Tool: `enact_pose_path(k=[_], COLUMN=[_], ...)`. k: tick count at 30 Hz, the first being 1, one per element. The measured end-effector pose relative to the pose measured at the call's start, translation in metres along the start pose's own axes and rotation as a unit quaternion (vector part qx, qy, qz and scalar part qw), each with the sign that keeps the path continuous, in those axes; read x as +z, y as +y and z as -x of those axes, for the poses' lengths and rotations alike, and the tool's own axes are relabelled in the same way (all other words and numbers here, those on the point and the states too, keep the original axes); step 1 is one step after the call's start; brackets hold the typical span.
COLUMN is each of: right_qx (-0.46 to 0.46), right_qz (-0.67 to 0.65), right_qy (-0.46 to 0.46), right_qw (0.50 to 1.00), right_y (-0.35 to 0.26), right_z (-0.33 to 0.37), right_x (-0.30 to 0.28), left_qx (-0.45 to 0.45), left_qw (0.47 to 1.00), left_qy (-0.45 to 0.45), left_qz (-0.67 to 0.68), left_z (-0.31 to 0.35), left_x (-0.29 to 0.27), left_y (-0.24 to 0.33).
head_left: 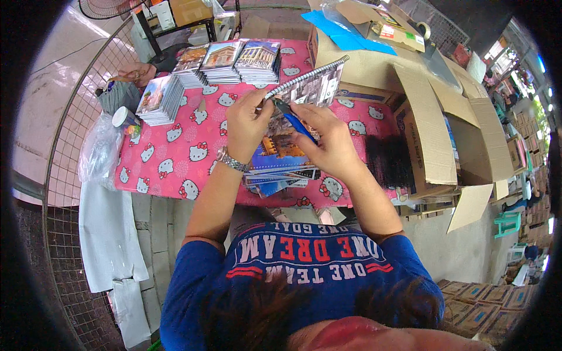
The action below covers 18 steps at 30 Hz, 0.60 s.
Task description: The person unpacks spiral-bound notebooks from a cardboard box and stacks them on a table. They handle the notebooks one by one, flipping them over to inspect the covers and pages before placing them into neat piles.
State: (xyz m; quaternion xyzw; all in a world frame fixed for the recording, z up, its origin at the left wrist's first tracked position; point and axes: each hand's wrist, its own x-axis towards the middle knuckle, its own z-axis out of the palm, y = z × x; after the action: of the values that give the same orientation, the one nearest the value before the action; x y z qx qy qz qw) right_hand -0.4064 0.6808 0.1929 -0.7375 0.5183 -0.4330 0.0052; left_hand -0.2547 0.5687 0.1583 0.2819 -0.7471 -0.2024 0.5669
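Note:
A spiral-bound notebook (pixel 321 86) is tilted up over the table, its wire coil running along the upper edge. With its fingers pinched at the coil's near end, my left hand (pixel 249 117) grips the notebook; a metal watch is on that wrist. Pliers (pixel 300 124) with blue handles are in my closed right hand (pixel 329 139), their jaws at the same end of the coil. Whether the jaws bite on the wire cannot be made out. Beneath both hands lies a loose pile of notebooks or covers (pixel 281 169) near the table's front edge.
Notebook stacks (pixel 257 61) line the far left of the pink patterned table (pixel 158 155), with another stack (pixel 159 100) nearer. A cup (pixel 124 119) and plastic bag (pixel 98 149) sit at the left edge. Black wire coils (pixel 387 161) lie right, beside an opened carton (pixel 421 134).

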Motion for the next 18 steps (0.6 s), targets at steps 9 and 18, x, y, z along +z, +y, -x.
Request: enact_pose_path(k=[9, 18], right_qx=[0.222, 0.386], right_qz=[-0.403, -0.186], right_qy=[-0.065, 0.101], right_qw=[0.886, 0.898], right_y=[0.003, 0.116], right_z=[0.015, 0.153], right_x=[0.001, 0.008], left_qx=[-0.047, -0.413], left_qw=[0.998, 0.858], left_qy=[-0.001, 0.236], left_qz=[-0.049, 0.192], left_z=[0.011, 0.137], left_x=[-0.022, -0.150], left_y=[-0.006, -0.150])
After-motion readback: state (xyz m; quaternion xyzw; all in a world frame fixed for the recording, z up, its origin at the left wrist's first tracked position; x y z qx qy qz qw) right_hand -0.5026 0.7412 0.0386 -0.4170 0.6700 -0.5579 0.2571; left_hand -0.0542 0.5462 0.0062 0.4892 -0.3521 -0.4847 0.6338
